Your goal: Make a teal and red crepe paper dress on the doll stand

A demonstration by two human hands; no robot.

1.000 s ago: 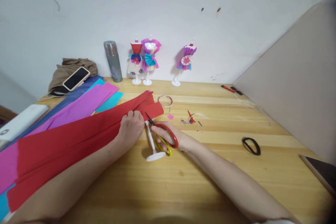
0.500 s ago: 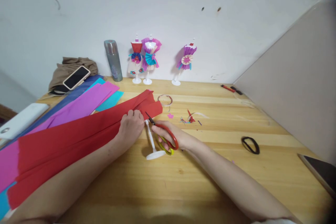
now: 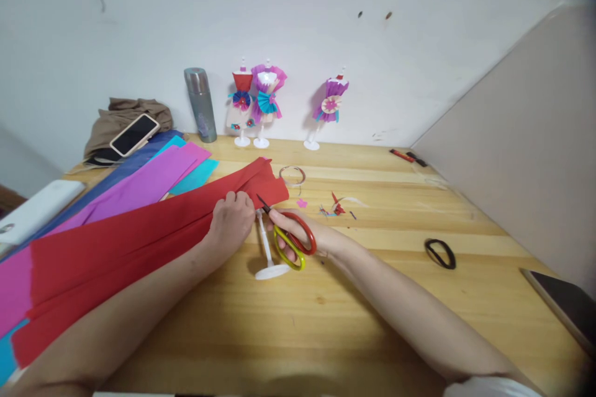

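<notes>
A long folded sheet of red crepe paper (image 3: 135, 217) runs from the lower left to the table's middle. My left hand (image 3: 233, 220) is closed on it near its right end. My right hand (image 3: 288, 229) grips scissors (image 3: 305, 229) with one red and one yellow handle loop. Their dark blades touch the red paper just right of my left fingers. Below the hands shows the white stem and round base of a small stand (image 3: 269, 270), leaning a little; its upper part is hidden behind the paper and my left hand.
Purple paper (image 3: 135, 183) and blue paper (image 3: 195, 177) lie at left, near a phone (image 3: 135, 135) on brown cloth (image 3: 102, 127). A flask (image 3: 201, 105) and three dressed mini mannequins (image 3: 331, 102) stand by the wall. Red scraps (image 3: 338, 205) and a black band (image 3: 440, 254) lie right.
The scissors have turned in my right hand, and the yellow loop shows more fully. The stand's base has shifted slightly left. My left hand has hardly moved.
</notes>
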